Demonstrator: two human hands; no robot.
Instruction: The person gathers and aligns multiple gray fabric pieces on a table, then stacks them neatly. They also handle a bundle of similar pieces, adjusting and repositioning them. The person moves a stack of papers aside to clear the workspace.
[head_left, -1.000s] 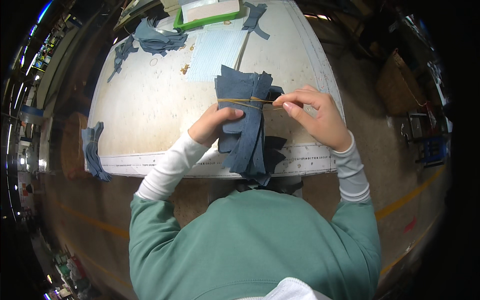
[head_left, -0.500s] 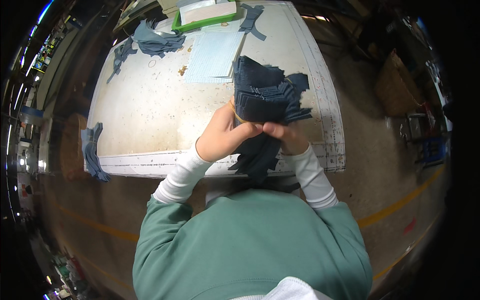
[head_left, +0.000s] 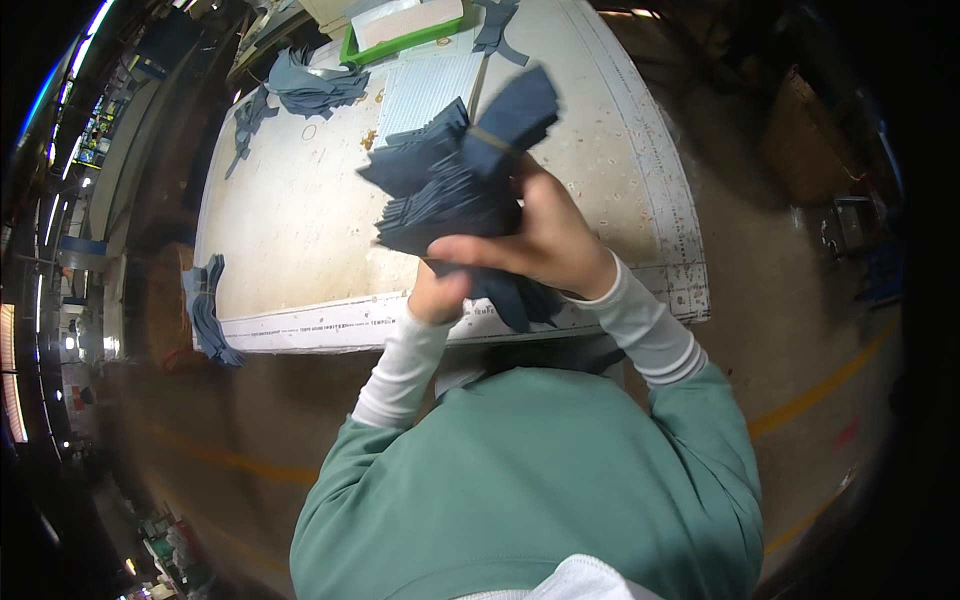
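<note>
Over the near part of the table I hold a thick bundle of dark blue cut fabric pieces, its layered edges fanned out. A thin tan band crosses one of its upper parts. My right hand is closed round the bundle from the right, the thumb stretched across its near side. Beneath the near left edge, my left hand grips the bundle too, with most of its fingers hidden under the cloth. Dark strips of the bundle hang down between my wrists. The bundle is slightly blurred.
On the worn white table, a blue-grey fabric bundle overhangs the near left corner. Loose fabric pieces lie at the far left, others at the far edge. Patterned paper sheets lie near a green tray.
The bundle has turned and shifted left, so its banded part now points away from me. My right hand has come up its right side; my left hand has moved lower beneath it.
</note>
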